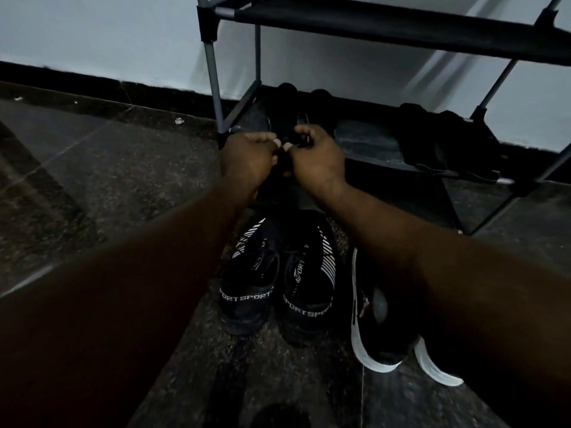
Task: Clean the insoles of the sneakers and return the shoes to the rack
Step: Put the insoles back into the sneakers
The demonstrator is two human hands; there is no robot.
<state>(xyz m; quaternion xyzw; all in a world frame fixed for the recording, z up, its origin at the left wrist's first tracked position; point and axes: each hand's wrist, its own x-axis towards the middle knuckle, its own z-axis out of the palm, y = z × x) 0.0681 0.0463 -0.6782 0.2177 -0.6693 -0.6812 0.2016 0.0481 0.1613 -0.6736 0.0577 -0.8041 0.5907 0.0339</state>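
Hands together at bottom shelf of rack: left hand and right hand both curled, pinching one dark item between them. Too dim to name; I guess insole or shoe. SPORT sneakers and white-soled sneakers wait on floor close by, handy for return.

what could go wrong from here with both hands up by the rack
Light is dim: the dark item pinched between the left hand and right hand is hard to make out, so dirt may be missed. The black striped fabric sneakers and black white-soled shoe lie beneath the forearms, easy to knock.
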